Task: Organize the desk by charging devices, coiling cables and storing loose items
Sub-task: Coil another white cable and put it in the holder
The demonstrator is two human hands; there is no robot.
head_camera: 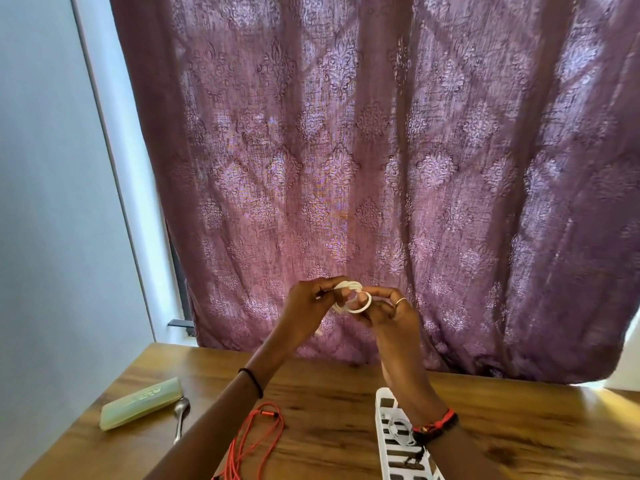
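**Q:** Where are the 2 hands?

**A:** Both are raised above the brown wood-grain desk (329, 403), close together, in front of a purple patterned curtain (346, 150). The left hand (308, 304) and the right hand (393, 315) each grip a small coil of thin white cable (358, 308), with fingers curled round its loops. The coil is in the air between them, well above the desk.

**Q:** What lies on the desk?

**A:** At the left is a pale green translucent oblong case (142, 403), with a metal spoon (181, 417) just beside it. A loose thin red cable (256, 441) trails under the left forearm. Under the right wrist sits a long white plastic strip with dark slots (384, 396). A second small white cable bundle (398, 429) rests on the strip.

**Q:** Anything worn?

**A:** There is a thin ring (401, 300) on the right hand.
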